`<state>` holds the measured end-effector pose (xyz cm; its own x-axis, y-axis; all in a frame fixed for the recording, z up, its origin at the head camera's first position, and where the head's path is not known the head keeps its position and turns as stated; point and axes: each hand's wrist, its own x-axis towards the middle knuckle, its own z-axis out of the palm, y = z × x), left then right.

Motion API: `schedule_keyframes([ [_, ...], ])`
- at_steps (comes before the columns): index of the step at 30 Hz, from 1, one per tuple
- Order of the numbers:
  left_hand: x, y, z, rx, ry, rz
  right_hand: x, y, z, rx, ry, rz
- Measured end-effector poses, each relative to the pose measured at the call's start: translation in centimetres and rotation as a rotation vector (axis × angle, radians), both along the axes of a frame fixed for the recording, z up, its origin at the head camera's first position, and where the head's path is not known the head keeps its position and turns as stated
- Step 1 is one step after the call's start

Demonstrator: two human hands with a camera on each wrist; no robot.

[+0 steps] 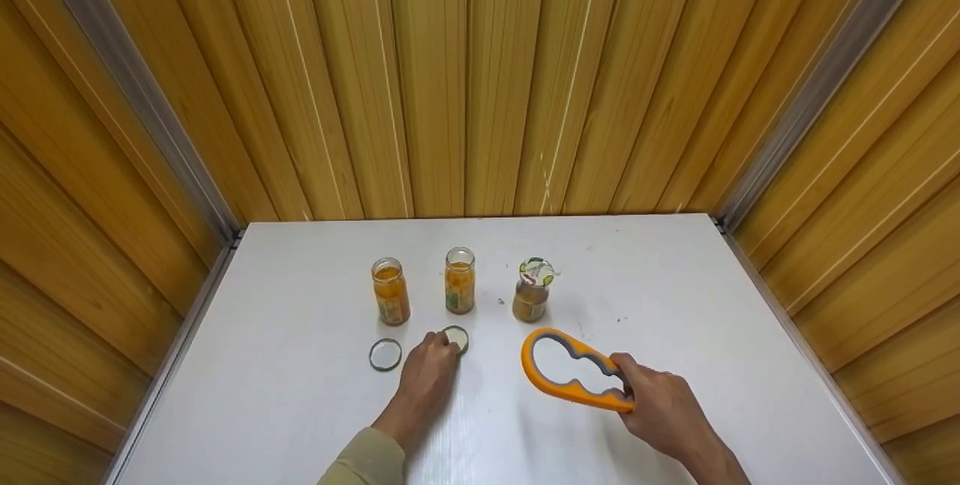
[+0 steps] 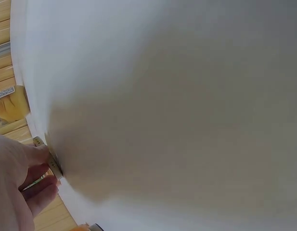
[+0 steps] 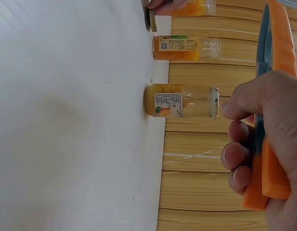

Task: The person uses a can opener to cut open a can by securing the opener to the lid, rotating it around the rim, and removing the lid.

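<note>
My left hand (image 1: pixel 430 366) pinches a round jar lid (image 1: pixel 456 338) at the table surface; the left wrist view shows the lid (image 2: pixel 53 163) edge-on between thumb and fingers. In my right hand (image 1: pixel 661 402) is an orange and grey jar opener (image 1: pixel 547 387), gripped by its handles and held above the table, its loop pointing left. A second lid (image 1: pixel 385 354) lies left of my left hand. Behind the lids stand two lidless jars of orange contents, one at left (image 1: pixel 391 293) and one in the middle (image 1: pixel 460 282). A third jar (image 1: pixel 531 296) on the right wears its patterned lid.
The white table (image 1: pixel 262 395) carries all the jars. Wood-look panels (image 1: pixel 480 94) rise at the back and both sides, with grey metal posts (image 1: pixel 150 94) in the corners. Small dark specks (image 1: pixel 501 301) dot the table near the jars.
</note>
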<state>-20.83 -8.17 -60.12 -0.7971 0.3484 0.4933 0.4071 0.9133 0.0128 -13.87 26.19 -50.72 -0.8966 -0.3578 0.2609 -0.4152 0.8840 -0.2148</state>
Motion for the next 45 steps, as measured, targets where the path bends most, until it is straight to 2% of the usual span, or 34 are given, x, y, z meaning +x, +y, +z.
schedule_keyframes([
  [4, 0.2, -0.2, 0.1, -0.010, -0.023, -0.021, -0.2, 0.1, 0.0, -0.016, 0.044, 0.025],
  [8, 0.2, -0.3, 0.2, 0.037, -0.073, -0.034, -0.4, 0.2, 0.0, -0.018, 0.065, 0.035],
  [13, -0.2, -0.2, 0.1, 0.053, -0.047, 0.008, -0.7, 0.2, 0.1, 0.004, 0.031, 0.009],
  [16, -0.4, -0.1, 0.4, 0.065, -0.062, 0.047, -0.8, 0.1, 0.3, 0.022, -0.013, -0.018],
  [21, -0.6, 0.4, 1.8, 0.198, -0.135, 0.066, -1.1, 0.1, 0.5, 0.039, -0.055, -0.052],
  [24, -1.0, 1.0, 2.9, 0.283, -0.164, 0.067, -1.2, 0.3, 0.6, 0.042, -0.044, -0.053],
  [31, -2.2, 3.4, 5.2, 0.544, -0.269, 0.060, -1.5, 1.4, 0.6, 0.029, -0.007, -0.054],
  [34, -2.8, 4.4, 5.7, 0.623, -0.295, 0.016, -1.5, 2.1, 0.5, 0.023, 0.014, -0.047],
  [38, -3.7, 5.6, 6.3, 0.727, -0.377, -0.030, -1.6, 2.9, 0.4, 0.011, 0.030, -0.045],
  [41, -4.5, 6.2, 6.5, 0.798, -0.454, -0.029, -1.7, 3.4, 0.4, 0.011, 0.017, -0.064],
  [45, -5.5, 7.2, 6.3, 0.837, -0.521, -0.010, -1.6, 4.0, 0.4, 0.009, -0.008, -0.094],
])
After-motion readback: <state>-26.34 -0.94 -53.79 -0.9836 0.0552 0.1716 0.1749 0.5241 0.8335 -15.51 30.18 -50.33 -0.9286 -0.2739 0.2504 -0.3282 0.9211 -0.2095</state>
